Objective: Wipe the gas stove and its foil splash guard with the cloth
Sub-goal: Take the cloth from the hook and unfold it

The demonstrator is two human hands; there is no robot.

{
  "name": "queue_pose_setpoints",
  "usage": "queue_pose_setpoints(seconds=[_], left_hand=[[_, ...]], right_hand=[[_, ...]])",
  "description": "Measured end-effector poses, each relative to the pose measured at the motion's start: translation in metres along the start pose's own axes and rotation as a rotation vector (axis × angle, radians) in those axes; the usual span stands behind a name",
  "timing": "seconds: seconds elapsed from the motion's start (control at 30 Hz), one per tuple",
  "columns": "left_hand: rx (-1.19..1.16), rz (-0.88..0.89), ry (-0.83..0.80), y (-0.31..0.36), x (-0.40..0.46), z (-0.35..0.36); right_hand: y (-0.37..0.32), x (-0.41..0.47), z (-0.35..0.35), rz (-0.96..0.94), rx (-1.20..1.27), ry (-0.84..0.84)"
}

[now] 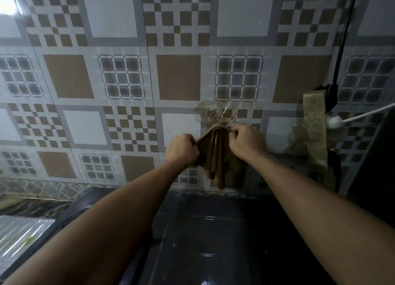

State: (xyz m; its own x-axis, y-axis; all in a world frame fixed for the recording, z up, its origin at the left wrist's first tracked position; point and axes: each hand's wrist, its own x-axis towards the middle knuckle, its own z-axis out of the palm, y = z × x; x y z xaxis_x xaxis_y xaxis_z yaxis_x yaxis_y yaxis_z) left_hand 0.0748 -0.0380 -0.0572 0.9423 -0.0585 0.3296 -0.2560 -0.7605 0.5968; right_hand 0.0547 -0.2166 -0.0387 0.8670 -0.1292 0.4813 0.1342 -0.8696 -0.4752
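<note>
A brown cloth point(215, 156) hangs folded against the tiled wall from a clear hook or taped patch point(215, 113). My left hand point(182, 150) is closed around the cloth's left edge. My right hand point(243, 140) pinches its top right corner just below the hook. Below both arms lies a dark glossy surface point(213, 231), which looks like the stove top; no burners show. A silvery ribbed foil sheet point(23, 233) lies at the lower left.
The patterned tile wall point(128, 81) fills the view. A black cable point(342, 49) runs down the right side to a taped, stained strip point(315, 124). A white cord with a plug point(335, 121) crosses at right. A dark panel point(376, 167) stands at the far right.
</note>
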Motion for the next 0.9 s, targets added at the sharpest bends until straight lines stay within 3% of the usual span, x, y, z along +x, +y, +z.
queue_pose_setpoints(seconds=[0.1, 0.3, 0.37, 0.47, 0.6, 0.7, 0.8, 0.9], left_hand=[[-0.131, 0.001, 0.138, 0.001, 0.003, -0.021], [-0.288, 0.137, 0.263, 0.026, -0.005, -0.088], [-0.279, 0.168, 0.267, 0.035, -0.010, -0.108], [-0.210, 0.214, 0.258, 0.047, -0.024, -0.134], [-0.139, 0.224, 0.247, 0.053, -0.041, -0.153], [-0.070, 0.213, 0.260, 0.055, -0.050, -0.163], [0.012, 0.163, 0.257, 0.051, -0.065, -0.163], [0.045, 0.089, 0.251, 0.041, -0.086, -0.157]], right_hand=[[-0.010, -0.004, -0.011, 0.058, 0.161, 0.103], [-0.039, -0.022, -0.046, -0.004, 0.412, 0.109], [-0.049, -0.032, -0.056, -0.048, 0.459, 0.005], [-0.069, -0.050, -0.073, -0.126, 0.329, -0.195], [-0.093, -0.069, -0.084, -0.181, 0.373, -0.293], [-0.110, -0.082, -0.093, -0.083, 0.589, -0.438], [-0.120, -0.091, -0.102, 0.144, 0.910, -0.593], [-0.120, -0.096, -0.102, 0.224, 1.062, -0.596]])
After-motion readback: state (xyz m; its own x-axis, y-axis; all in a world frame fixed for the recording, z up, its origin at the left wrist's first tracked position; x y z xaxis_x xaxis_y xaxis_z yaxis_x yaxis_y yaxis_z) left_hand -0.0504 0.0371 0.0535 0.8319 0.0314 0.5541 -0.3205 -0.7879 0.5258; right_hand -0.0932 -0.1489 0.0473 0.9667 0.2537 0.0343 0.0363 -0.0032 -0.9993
